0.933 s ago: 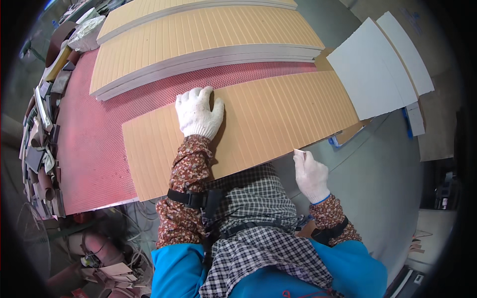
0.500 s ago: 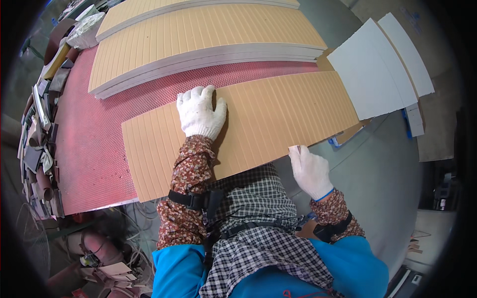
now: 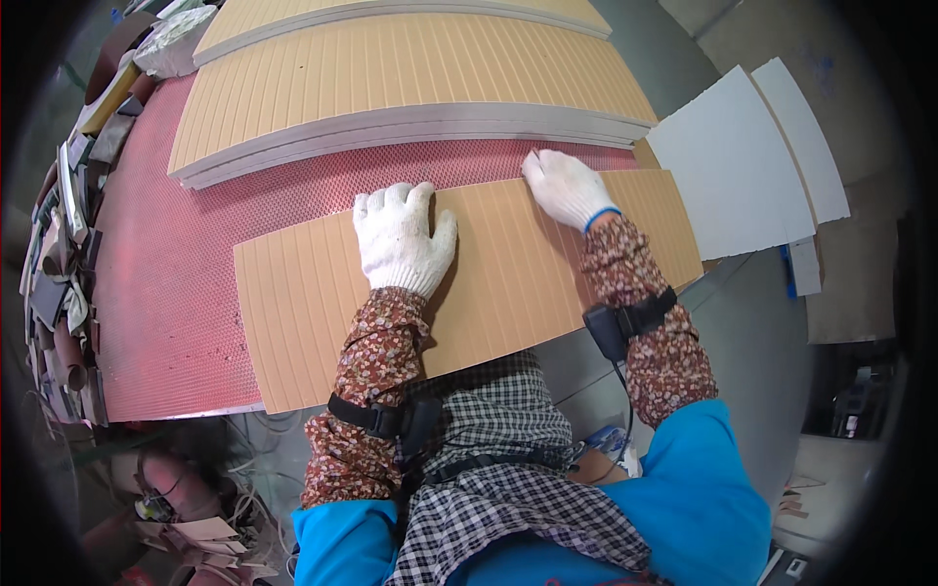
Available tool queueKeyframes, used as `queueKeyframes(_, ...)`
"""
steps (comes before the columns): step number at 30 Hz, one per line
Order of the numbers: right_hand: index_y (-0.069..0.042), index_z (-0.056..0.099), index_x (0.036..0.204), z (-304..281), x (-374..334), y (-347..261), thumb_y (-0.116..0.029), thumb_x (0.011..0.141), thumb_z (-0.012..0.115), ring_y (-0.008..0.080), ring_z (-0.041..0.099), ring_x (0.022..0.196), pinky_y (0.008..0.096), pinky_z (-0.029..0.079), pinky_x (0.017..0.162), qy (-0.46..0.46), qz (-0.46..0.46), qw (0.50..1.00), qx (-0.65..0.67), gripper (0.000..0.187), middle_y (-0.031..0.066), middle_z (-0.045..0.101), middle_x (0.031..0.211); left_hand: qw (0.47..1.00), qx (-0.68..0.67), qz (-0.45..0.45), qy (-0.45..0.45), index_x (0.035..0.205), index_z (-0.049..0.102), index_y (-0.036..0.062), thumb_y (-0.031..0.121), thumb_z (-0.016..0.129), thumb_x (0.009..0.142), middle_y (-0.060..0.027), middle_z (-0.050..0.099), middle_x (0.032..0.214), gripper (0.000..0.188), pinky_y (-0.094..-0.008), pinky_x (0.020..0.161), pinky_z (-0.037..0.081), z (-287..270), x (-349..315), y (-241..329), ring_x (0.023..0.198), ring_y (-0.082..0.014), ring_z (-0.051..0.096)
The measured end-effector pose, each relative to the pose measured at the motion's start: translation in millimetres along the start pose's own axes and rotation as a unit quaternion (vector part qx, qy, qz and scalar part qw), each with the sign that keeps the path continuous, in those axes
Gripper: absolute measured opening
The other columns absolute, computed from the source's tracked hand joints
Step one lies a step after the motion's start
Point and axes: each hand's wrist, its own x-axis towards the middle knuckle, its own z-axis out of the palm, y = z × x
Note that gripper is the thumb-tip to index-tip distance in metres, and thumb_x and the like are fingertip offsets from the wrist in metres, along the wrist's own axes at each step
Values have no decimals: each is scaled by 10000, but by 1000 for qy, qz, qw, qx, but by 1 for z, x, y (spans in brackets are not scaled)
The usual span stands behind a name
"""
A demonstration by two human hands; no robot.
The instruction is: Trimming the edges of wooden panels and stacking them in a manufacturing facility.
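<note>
A tan grooved board (image 3: 503,269) lies across the near side of the red textured tabletop (image 3: 161,283), its front edge close to my checked apron. My left hand (image 3: 403,236), in a white knitted glove, rests flat on the board left of its middle, fingers stretched toward the far edge. My right hand (image 3: 569,186), gloved the same way, is at the board's far edge, right of centre. Its fingers are pinched together. Whatever they hold, if anything, is too small to make out.
Behind the board stand stacks of similar tan panels (image 3: 410,68) with pale edges. White panels (image 3: 733,161) lie at the right end. Scraps and abrasive-looking pieces (image 3: 73,264) line the table's left side, near a wrapped white roll (image 3: 176,44). Offcuts (image 3: 205,547) lie at lower left.
My right hand has moved from the board's near edge across to its far edge, fingers still pinched. My left hand stays flat on the board. The view has shifted slightly.
</note>
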Motion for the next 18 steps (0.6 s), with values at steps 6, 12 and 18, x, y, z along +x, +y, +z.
queueKeyframes(6,15,717,1118,12,41,26,-341,1064,375,457,678,1116,576,529,973,-76,23,997,22,497,268,707,1197,1000,-22,2,2,1168,719,88,294,724,868,-103,694,1152,363,-484,1124,370,0,1,4,1178,-311,595)
queueKeyframes(12,-17,655,1112,-3,-7,-6,-258,1089,379,421,713,994,548,579,829,-26,67,996,43,368,221,716,1070,1000,-27,-7,-6,1165,723,91,299,721,878,-100,696,1152,354,-479,1119,375,-2,0,1,1184,-311,590)
queueKeyframes(18,-22,622,1167,-11,-105,-31,-212,1077,404,401,728,895,537,584,703,-53,72,996,3,303,229,689,1091,1000,-22,4,-17,1170,724,97,308,715,883,-94,699,1161,357,-474,1119,376,1,2,0,1192,-305,590)
